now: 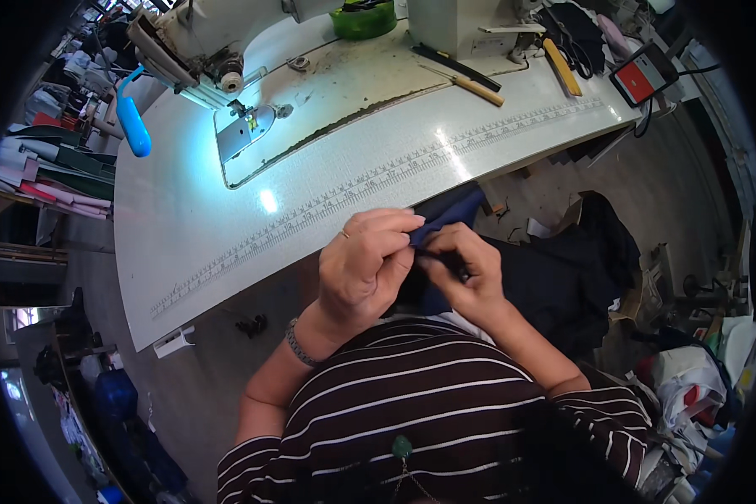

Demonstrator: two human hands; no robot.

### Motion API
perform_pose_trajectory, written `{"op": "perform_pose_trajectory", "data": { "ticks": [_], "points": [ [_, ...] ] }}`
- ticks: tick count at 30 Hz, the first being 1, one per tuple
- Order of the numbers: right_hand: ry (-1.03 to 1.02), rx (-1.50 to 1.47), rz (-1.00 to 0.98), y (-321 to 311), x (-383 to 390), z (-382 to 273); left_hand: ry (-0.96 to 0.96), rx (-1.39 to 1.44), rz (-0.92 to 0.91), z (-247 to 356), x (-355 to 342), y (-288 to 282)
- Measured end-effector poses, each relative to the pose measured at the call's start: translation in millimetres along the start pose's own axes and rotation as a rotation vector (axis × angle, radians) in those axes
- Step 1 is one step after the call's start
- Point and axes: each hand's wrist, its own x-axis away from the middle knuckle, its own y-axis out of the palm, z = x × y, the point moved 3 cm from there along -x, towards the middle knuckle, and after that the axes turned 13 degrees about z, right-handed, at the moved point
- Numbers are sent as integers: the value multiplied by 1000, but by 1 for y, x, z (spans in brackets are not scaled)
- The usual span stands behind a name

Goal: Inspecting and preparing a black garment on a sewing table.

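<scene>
Just beyond the near edge of the white sewing table [311, 202], both hands are at dark navy fabric [445, 210]. My left hand [370, 265], with a ring and a wristwatch, is closed with its fingertips pinching the upper folds. My right hand [466, 273] is closed on the same fabric just to the right, fingers curled around a dark folded part; exact fingertip contact is partly hidden. The black cloth [563, 269] drapes below the table to the right.
A sewing machine [185, 42] with a blue lamp [134, 126] stands at the back left. On the table lie wooden-handled tools [477, 91], a yellow handle [563, 67], scissors, a green container [361, 17] and a red-black device [643, 76]. Fabric piles [689, 378] sit at the lower right.
</scene>
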Motion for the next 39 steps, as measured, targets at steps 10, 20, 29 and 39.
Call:
{"op": "perform_pose_trajectory", "data": {
  "ticks": [10,20,29,39],
  "points": [
    [-456,835,276,-102,-94,-49,-790,185,-390,1,14,12],
    [95,132,34,-25,-11,-29,-1160,560,-43,-10,29,11],
    [464,-89,104,-18,-11,-7,-907,251,-121,5,23,14],
    [-253,236,83,-14,-16,-22,-1197,526,12,0,27,18]
  ]
}}
